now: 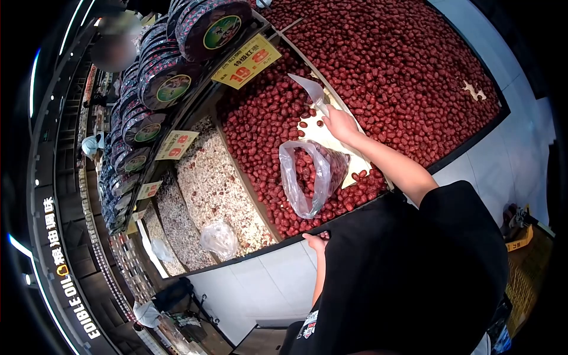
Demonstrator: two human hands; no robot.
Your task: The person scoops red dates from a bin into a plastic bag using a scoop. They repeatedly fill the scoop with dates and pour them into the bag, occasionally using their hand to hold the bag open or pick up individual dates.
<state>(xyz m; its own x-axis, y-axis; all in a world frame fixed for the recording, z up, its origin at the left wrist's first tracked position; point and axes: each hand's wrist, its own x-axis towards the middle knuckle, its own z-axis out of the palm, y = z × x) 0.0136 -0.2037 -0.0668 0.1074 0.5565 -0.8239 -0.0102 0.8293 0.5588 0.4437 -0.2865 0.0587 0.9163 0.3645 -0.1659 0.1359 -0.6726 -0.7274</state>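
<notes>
In the head view my right hand (342,125) is closed around the handle of a pale scoop (309,89), whose blade points to the upper left over the red dates (260,124). A clear plastic bag (288,177) stands open-mouthed on the dates below that hand, with some dates inside it. Between hand and bag, a cream-coloured bare patch (322,137) shows, with a few loose dates on it. My left hand (318,241) is low at the bin's front edge, partly hidden by my black shirt; its visible fingers are slightly apart and hold nothing that I can see.
A larger heap of dates (390,71) lies beyond a divider. Bins of pale dried goods (216,183) adjoin on the left, with another plastic bag (219,239). Yellow price signs (247,61) and stacked round packages (216,29) line the upper left. People stand farther away.
</notes>
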